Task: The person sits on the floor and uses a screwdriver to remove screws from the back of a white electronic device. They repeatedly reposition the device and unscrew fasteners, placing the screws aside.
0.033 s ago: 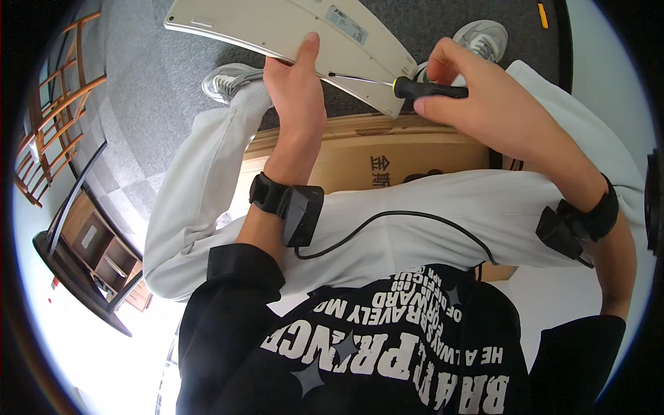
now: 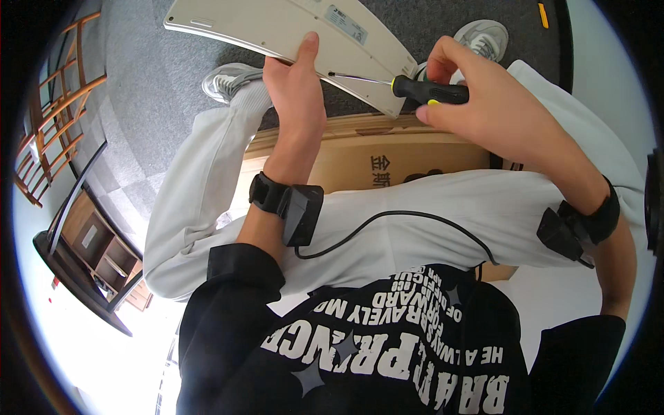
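Observation:
My left hand (image 2: 297, 93) grips the near edge of a long cream keyboard (image 2: 277, 28), its thumb lying on the upturned underside. A grey label (image 2: 346, 24) and small screw holes show on that face; its far edge runs out of view. In my right hand (image 2: 477, 90) is a screwdriver (image 2: 429, 90) with a black and yellow handle, held loosely between thumb and fingers. Its thin metal shaft points left over the keyboard's right half, with the tip close to my left hand. Whether the tip touches the keyboard I cannot tell.
Below the keyboard stands a cardboard box (image 2: 332, 162), between my legs in pale trousers. A yellow tool (image 2: 543, 15) lies on the dark mat at the far right. Wooden chairs (image 2: 62, 97) are at the left. A black cable (image 2: 394, 213) crosses my lap between the wrist devices.
My right fingers have shifted slightly on the screwdriver handle, and a yellow spot on the handle now shows by the thumb. The left hand and keyboard stay in place.

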`<state>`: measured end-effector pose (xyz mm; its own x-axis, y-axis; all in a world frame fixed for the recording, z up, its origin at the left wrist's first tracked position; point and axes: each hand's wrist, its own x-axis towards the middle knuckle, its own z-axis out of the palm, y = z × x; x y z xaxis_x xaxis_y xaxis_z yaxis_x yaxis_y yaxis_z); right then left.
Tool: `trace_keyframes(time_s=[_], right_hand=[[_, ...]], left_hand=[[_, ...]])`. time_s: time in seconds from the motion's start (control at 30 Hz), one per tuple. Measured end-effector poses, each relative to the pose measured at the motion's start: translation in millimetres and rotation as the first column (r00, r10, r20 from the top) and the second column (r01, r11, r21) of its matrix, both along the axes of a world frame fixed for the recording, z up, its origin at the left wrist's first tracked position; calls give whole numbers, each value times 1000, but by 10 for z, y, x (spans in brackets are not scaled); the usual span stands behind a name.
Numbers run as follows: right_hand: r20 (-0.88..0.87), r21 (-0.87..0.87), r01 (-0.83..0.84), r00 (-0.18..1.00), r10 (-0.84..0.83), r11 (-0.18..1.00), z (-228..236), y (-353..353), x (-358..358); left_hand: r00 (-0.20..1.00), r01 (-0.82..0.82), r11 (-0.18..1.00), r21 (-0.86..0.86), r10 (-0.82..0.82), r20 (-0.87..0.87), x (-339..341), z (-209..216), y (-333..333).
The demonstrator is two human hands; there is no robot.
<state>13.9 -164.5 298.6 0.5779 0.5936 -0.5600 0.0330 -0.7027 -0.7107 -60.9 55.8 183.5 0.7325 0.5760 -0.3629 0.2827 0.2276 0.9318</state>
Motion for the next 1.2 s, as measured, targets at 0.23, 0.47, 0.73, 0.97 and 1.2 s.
trace_keyframes(time_s=[0.23, 0.47, 0.73, 0.97, 1.2], right_hand=[[661, 89, -417, 704, 260, 904, -95, -96, -118], [825, -116, -483, 440, 356, 868, -111, -86, -92], [810, -185, -500, 410, 419, 846, -123, -59, -147], [758, -204, -482, 473, 449, 852, -94, -26, -285], [683, -99, -361, 653, 327, 927, -138, 42, -398]], left_hand=[[999, -29, 999, -29, 29, -20, -4, -48, 44], [999, -33, 999, -16, 33, -4, 6, -47, 28], [998, -59, 998, -7, 59, -37, 10, 42, -46], [996, -85, 996, -39, 84, -29, -5, 87, -93], [997, -67, 998, 6, 67, -23, -24, 26, -47]])
